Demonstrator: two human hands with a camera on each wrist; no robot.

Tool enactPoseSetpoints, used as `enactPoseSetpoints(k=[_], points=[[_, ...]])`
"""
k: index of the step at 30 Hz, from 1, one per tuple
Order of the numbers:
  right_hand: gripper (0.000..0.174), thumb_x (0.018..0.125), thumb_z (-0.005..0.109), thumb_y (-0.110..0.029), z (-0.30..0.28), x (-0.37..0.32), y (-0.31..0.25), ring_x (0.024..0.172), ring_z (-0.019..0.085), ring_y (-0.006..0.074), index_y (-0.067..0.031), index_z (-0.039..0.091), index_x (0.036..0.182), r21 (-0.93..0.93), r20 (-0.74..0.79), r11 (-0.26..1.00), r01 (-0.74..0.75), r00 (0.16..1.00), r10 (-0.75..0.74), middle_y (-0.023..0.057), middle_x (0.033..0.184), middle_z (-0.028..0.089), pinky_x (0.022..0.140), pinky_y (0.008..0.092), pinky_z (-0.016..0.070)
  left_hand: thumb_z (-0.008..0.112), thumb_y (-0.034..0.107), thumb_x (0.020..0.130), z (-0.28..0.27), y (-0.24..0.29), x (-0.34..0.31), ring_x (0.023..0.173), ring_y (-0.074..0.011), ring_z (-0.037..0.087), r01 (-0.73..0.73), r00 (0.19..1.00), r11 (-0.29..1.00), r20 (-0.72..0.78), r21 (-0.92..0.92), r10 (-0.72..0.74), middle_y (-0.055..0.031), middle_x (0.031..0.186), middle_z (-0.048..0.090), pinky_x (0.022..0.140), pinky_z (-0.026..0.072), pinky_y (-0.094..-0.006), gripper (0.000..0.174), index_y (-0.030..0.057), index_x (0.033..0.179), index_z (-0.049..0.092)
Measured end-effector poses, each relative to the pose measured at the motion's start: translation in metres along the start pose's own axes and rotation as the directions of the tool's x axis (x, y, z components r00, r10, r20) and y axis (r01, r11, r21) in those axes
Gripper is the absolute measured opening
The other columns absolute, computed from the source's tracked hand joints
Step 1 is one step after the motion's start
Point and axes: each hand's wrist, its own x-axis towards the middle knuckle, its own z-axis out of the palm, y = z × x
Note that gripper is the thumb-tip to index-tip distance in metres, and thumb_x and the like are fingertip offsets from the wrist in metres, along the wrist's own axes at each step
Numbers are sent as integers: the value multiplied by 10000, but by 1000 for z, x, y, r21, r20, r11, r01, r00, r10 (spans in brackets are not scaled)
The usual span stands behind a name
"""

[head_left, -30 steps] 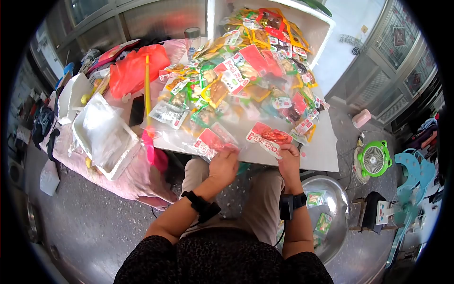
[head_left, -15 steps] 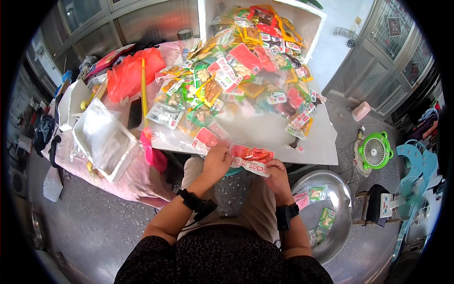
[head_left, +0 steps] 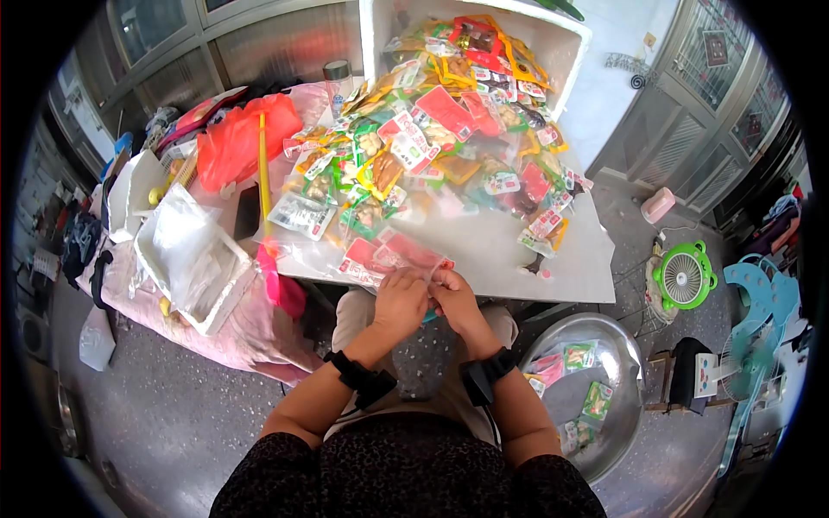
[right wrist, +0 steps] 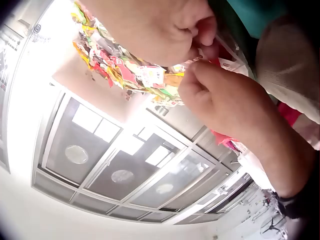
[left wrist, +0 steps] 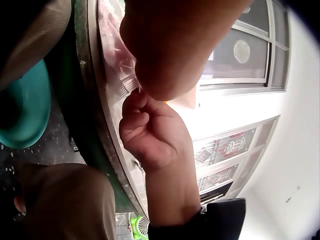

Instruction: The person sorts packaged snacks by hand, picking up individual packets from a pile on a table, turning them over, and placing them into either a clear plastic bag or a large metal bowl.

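Note:
At the table's front edge, both hands meet on a clear plastic bag with red-and-white packets [head_left: 367, 262] in it. My left hand [head_left: 401, 304] pinches the bag's near edge, its fingers curled. Close against it, my right hand [head_left: 456, 300] has curled fingers at the bag's right end. In the left wrist view the bag's clear edge [left wrist: 129, 86] runs into the fingertips of the right hand [left wrist: 155, 132]. The right wrist view shows the two hands touching, with fingertips partly hidden.
A heap of colourful packets [head_left: 449, 129] covers the back of the white table [head_left: 570, 276]. A metal basin [head_left: 623, 380] with several packets stands on the floor at right. Left are a foam box [head_left: 207, 319], a red bag [head_left: 250, 142] and a yellow stick [head_left: 264, 173].
My right hand has moved left with a red-and-white packet, from the table's front edge to beside my left hand. The packet now lies at the bag, partly hidden by the hands.

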Motion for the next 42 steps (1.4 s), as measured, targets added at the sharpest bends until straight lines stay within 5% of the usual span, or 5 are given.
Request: enactPoseSetpoints(k=[15,21,27,31,42], points=[[156,733,439,5,-1,24,33,625,522,132,-17,510,871,-557,7,748,361,902,-431,54,763,552,520,240,426,528,29,661,7,4,-4,836,-307,516,-67,994,979,-94,-194,49,-160,886,542,739,403,-375,127,0,785,532],[74,746,457,-2,12,10,4,624,526,130,-30,505,794,425,-65,905,30,998,-3,43,697,542,532,236,436,550,38,638,7,-2,-6,881,-309,498,-67,997,985,-58,-158,58,-151,901,529,767,386,-381,186,14,822,530],[105,726,464,-10,-25,2,6,635,530,161,-5,498,825,-222,-269,972,75,954,-135,85,726,537,530,261,432,590,102,598,-7,10,-30,1014,-293,409,-107,992,992,77,74,101,-119,1043,449,846,314,-425,365,60,950,504],[250,669,456,15,-41,11,-10,772,524,292,-23,489,914,-879,66,269,393,660,-748,143,886,506,620,352,436,592,105,585,1,-3,-36,1005,-287,415,-167,986,971,44,169,162,-113,1035,456,845,321,-423,362,66,937,514],[102,707,476,-67,-47,22,-41,761,497,314,-22,507,793,-831,312,125,542,640,-702,137,795,521,663,376,412,477,4,678,-61,-11,27,803,-290,512,-28,999,960,17,-278,34,-130,845,537,729,419,-325,247,9,921,522]])
